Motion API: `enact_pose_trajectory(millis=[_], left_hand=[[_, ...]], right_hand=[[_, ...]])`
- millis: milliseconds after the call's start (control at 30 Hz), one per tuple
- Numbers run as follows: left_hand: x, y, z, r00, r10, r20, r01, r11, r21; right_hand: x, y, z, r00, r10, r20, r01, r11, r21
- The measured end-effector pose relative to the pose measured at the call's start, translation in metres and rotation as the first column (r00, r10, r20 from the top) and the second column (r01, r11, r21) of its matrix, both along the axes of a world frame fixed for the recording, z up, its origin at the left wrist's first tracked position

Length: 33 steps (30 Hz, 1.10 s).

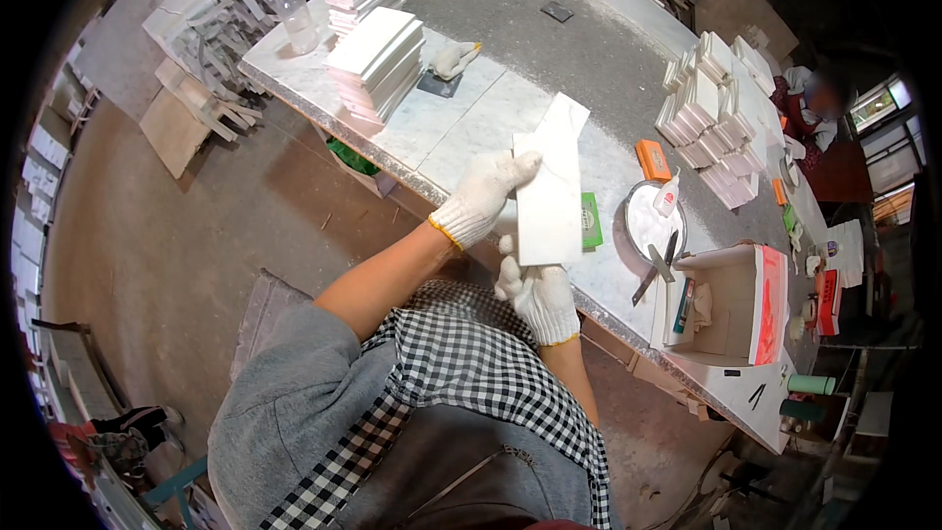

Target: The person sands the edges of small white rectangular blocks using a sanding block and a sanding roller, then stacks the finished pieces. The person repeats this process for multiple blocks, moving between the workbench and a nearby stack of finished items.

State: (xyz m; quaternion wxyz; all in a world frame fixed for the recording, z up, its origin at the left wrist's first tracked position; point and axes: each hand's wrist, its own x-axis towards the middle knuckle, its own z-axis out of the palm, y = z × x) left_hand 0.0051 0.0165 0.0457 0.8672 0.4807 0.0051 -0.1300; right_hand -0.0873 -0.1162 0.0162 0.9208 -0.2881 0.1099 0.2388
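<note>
In white knitted gloves, both hands are at a white marble tile [549,216], a long strip held up over the table's near edge. My left hand [488,194] grips its left edge, the thumb lying across the face. Lower down, my right hand [543,302] supports the near end, with fingers curled behind and partly hidden by the tile. Another white marble piece [571,118] shows at an angle beyond the far end; whether it is held or lying on the table cannot be told. A green box [590,221] stands just right of the tile.
Tile stacks stand at left [378,64] and right [711,118]. On the right lie an orange box [653,160], a bowl of white paste [648,221], a putty knife [660,264] and an open carton [731,309]. A plastic bottle [296,18] stands far left. Another person [812,103] sits at far right.
</note>
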Motion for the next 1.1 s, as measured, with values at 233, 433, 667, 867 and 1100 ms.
enact_pose_trajectory(millis=[233, 433, 667, 867, 1100], left_hand=[[0.025, 0.020, -0.023, 0.994, 0.097, -0.041, -0.097, 0.995, -0.002], [0.012, 0.018, -0.009, 0.995, 0.095, 0.023, -0.097, 0.986, 0.138], [-0.001, 0.019, 0.007, 0.994, 0.029, 0.103, -0.063, 0.934, 0.351], [0.002, 0.011, -0.011, 0.998, 0.039, 0.051, -0.049, 0.975, 0.219], [0.003, 0.008, -0.013, 0.972, -0.020, -0.233, -0.001, 0.996, -0.093]], right_hand=[[0.014, -0.021, -0.024, 0.957, -0.227, 0.183, 0.282, 0.876, -0.391], [0.018, 0.001, 0.021, 0.873, 0.061, 0.484, 0.339, 0.637, -0.692], [0.017, 0.008, 0.016, 0.880, -0.025, 0.475, 0.423, 0.496, -0.758], [0.021, -0.003, -0.001, 0.859, -0.097, 0.503, 0.498, 0.390, -0.775], [0.013, -0.007, 0.019, 0.848, 0.066, 0.526, 0.477, 0.338, -0.811]])
